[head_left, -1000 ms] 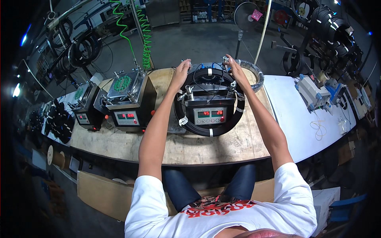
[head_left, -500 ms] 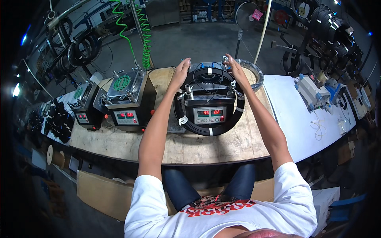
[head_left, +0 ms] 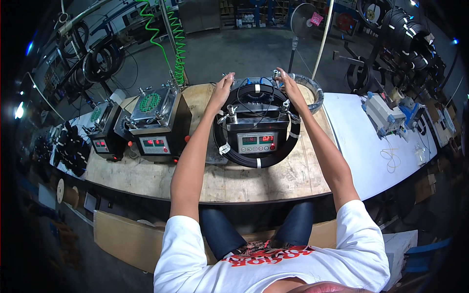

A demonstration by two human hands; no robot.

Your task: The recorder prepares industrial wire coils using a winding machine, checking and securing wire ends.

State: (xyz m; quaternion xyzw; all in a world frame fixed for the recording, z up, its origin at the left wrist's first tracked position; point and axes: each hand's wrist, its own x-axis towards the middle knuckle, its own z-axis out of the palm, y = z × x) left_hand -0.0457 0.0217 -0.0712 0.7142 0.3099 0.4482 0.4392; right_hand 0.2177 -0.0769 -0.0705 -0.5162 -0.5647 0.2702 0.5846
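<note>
In front of me stands a black box-shaped machine (head_left: 239,128) with a metal top plate and a red-lit digital panel (head_left: 257,142). A coil of black cable (head_left: 259,161), bound with white tape, hangs around it. My left hand (head_left: 223,94) reaches to the machine's far left corner, fingers pinched at a small metal clamp knob (head_left: 232,77). At the far right corner my right hand (head_left: 291,90) has its fingers closed about another upright clamp knob (head_left: 276,73). Two more clamp knobs, such as the near left one (head_left: 231,111), stand at the front corners, untouched.
To the left are two similar machines, the nearer one (head_left: 159,122) topped with green rings (head_left: 149,102). Green coiled hoses (head_left: 179,58) hang behind it. A grey-blue device (head_left: 385,112) sits on the white tabletop (head_left: 356,146) at right. A wrapped coil (head_left: 317,95) lies behind my right hand.
Both hands stay at the far clamp knobs, with only slight shifts of the fingers. The readings on the digital panel have changed.
</note>
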